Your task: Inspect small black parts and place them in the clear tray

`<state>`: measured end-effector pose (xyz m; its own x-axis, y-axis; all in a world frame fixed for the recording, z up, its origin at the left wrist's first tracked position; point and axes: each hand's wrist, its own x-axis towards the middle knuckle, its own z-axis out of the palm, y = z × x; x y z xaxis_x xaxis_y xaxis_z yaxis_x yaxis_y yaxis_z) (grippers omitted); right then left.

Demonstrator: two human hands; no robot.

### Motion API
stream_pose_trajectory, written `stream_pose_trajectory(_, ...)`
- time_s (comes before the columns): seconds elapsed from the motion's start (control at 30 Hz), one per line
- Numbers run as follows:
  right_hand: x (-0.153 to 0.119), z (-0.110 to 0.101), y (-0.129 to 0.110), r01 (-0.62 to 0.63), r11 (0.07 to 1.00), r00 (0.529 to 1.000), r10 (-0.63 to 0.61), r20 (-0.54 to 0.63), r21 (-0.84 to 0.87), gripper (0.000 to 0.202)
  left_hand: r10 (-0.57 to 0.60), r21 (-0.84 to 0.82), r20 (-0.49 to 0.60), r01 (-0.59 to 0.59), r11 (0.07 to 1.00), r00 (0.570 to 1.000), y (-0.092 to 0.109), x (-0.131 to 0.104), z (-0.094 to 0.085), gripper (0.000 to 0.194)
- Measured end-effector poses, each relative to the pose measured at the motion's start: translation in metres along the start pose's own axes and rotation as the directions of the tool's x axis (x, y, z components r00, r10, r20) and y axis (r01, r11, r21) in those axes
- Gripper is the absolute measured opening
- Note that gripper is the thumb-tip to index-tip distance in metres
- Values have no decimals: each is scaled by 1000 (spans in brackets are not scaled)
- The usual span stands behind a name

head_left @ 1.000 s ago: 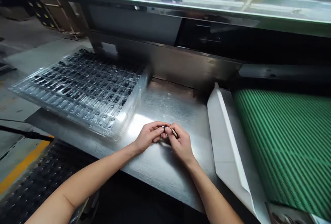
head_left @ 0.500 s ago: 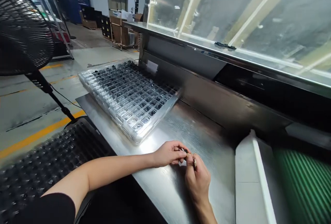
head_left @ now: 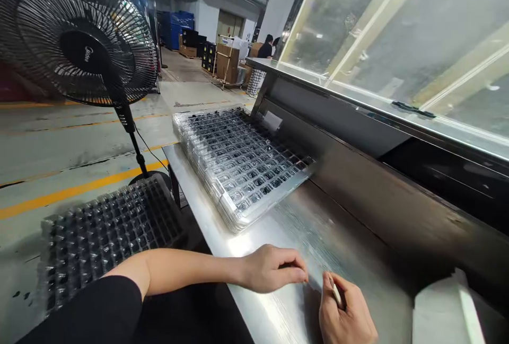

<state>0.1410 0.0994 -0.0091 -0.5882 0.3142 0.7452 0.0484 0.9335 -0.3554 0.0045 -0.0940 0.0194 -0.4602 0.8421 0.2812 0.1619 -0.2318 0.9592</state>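
Head view: right hand (head_left: 348,315) — cut off below — pinches a thin part (head_left: 336,293); left hand (head_left: 274,268) curled, contents hidden.

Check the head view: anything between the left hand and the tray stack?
Only bare steel tabletop lies between the left hand and the clear tray stack, seen in the head view.

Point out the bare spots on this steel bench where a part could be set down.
Free: the steel bench between the stack of clear trays, the dark back wall and the two hands. A narrow strip also runs along the front edge left of the trays. Crowded: the near edge, where the left hand and the right hand, pinching a small part, sit close together.
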Motion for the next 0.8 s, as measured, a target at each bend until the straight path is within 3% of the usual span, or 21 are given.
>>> stream_pose_trajectory(0.07, 1, 2, -2, 24, 1000, 999, -24, 27, 8, 41, 181, 200, 14, -181, 963, 983, 9, -16, -16, 26)
stream_pose_trajectory(0.13, 1, 3, -5, 37, 999, 998, -38, 51, 17, 41, 380, 405, 51, -367, 837, 924, 20, -26, -43, 27)
stream_pose_trajectory(0.2, 1, 6, -6, 49, 998, 996, -51, 68, 24, 41, 493, 569, 54, -432, 700, 868, 34, -29, -80, 28)
stream_pose_trajectory(0.27, 0, 8, -5, 68, 997, 994, -71, 84, 41, 38, 494, 725, -25, -324, 608, 869, 49, -22, -124, 33)
stream_pose_trajectory(0.33, -1, 11, -2, 74, 996, 991, -79, 104, 54, 37, 407, 850, -167, -78, 521, 898, 63, -9, -171, 37)
stream_pose_trajectory(0.43, -4, 13, 1, 59, 997, 989, -65, 133, 45, 38, 314, 879, -298, 131, 458, 902, 74, 17, -233, 29)
stream_pose_trajectory(0.5, -5, 13, 3, 50, 998, 988, -55, 142, 38, 37, 235, 885, -317, 197, 423, 919, 74, 32, -261, 23)
stream_pose_trajectory(0.63, -8, 13, 5, 40, 997, 986, -50, 161, 68, 30, 74, 904, -287, 244, 350, 955, 71, 50, -286, 17)
stream_pose_trajectory(0.8, -10, 13, 4, -32, 996, 985, 17, 170, 85, 22, 55, 895, -324, 287, 342, 944, 80, 56, -295, 31)
